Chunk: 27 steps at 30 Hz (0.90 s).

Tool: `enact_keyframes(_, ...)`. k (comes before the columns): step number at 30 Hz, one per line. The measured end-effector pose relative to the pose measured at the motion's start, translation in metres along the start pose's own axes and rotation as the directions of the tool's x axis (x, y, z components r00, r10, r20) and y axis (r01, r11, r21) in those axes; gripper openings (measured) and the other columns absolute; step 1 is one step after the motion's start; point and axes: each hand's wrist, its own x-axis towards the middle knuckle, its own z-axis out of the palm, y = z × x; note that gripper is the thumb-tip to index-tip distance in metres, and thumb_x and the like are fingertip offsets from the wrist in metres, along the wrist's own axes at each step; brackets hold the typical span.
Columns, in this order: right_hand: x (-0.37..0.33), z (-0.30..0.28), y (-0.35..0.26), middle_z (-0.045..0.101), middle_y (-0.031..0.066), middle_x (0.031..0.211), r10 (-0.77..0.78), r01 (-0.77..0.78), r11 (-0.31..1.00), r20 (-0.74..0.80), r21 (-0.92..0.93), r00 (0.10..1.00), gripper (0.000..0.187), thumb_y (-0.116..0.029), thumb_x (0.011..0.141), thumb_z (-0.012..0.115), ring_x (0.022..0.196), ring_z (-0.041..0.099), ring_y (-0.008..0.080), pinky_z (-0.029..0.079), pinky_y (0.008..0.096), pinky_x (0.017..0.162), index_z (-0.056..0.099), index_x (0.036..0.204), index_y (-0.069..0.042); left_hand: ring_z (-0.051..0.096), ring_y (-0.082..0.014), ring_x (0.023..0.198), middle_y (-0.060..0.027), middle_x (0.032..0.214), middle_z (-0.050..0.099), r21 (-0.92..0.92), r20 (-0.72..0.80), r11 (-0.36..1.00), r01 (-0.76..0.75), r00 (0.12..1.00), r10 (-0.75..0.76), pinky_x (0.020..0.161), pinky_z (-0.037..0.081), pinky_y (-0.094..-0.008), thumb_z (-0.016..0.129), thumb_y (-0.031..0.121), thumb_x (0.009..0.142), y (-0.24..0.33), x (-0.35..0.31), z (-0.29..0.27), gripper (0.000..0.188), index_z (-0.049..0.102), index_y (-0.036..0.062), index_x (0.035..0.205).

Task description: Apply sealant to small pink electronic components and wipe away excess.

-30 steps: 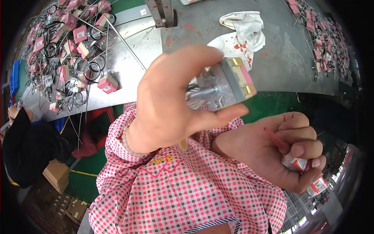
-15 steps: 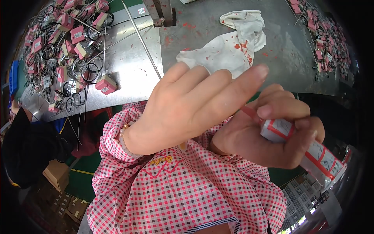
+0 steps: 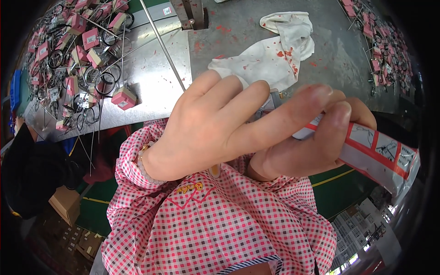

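My left hand point(image 3: 206, 123), wearing a beaded bracelet, has most fingers curled and its forefinger stretched toward my right hand. A thin metal rod point(image 3: 160, 41) runs down to behind its knuckles, and a small greyish part point(image 3: 271, 101) shows past the fingers. What the curled fingers hold is hidden. My right hand point(image 3: 307, 151) is wrapped around a red-and-white squeeze tube point(image 3: 378, 149) with small printed pictures. The tube's flat end points to the lower right; its other end is hidden behind my fingers.
A metal table point(image 3: 156, 68) carries a white cloth point(image 3: 270, 59) with red stains. Many pink-and-cream boxes point(image 3: 123, 97) with coiled black cables and rods pile up at left; a similar pile point(image 3: 385, 55) lies at right. A metal post point(image 3: 191, 13) stands at the back.
The tube has tilted and shifted slightly right and up with my right hand. Its red nozzle end is now covered, and my left forefinger reaches further right. The rod has shifted slightly left.
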Motion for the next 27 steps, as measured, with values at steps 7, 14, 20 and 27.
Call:
enact_keyframes(7,0.0003,0.0023,-0.0004,0.043,0.002,0.06,0.009,-0.009,0.999,-0.005,-0.047,1.0,0.018,-0.02,0.083,0.041,0.046,0.035,0.0079,0.029,0.0213,0.045,0.044,0.082,-0.003,0.053,-0.0215,0.065,-0.0065,0.094,0.057,-0.018,0.003,0.999,-0.027,1.0,0.027,0.055,0.036,-0.0312,0.075,0.014,0.043,-0.0048,-0.0017,-0.0013,0.096,0.026,0.0028,0.125)
enact_keyframes(14,0.0007,0.0037,-0.0006,0.043,0.0003,0.061,0.012,-0.012,0.997,-0.006,-0.082,1.0,0.016,-0.019,0.083,0.044,0.05,0.036,0.007,0.029,0.0203,0.047,0.044,0.081,-0.003,0.053,-0.0214,0.067,-0.006,0.093,0.058,-0.014,-0.006,1.0,-0.022,1.0,0.022,0.056,0.037,-0.0312,0.075,0.014,0.043,-0.0041,-0.0006,-0.0024,0.097,0.026,0.0022,0.125)
enact_keyframes(20,0.0002,0.0039,-0.0021,0.041,-0.0012,0.061,0.006,-0.007,0.993,-0.006,-0.117,1.0,0.015,-0.018,0.082,0.046,0.052,0.036,0.0062,0.028,0.0195,0.049,0.044,0.079,-0.003,0.054,-0.0205,0.067,-0.0065,0.092,0.058,-0.002,-0.013,1.0,-0.029,0.999,0.029,0.056,0.037,-0.0308,0.076,0.015,0.042,-0.0035,0.0019,-0.0022,0.103,0.021,0.0018,0.129)
enact_keyframes(27,0.0004,0.0031,-0.0031,0.04,-0.0015,0.058,0.072,-0.073,0.993,-0.022,-0.096,0.997,0.013,-0.015,0.08,0.048,0.051,0.037,0.0064,0.029,0.0204,0.05,0.044,0.077,-0.004,0.054,-0.0199,0.065,-0.0059,0.09,0.058,-0.019,-0.012,1.0,-0.018,1.0,0.018,0.055,0.037,-0.0302,0.077,0.015,0.043,-0.0041,0.0032,-0.0019,0.105,0.02,0.0027,0.13)
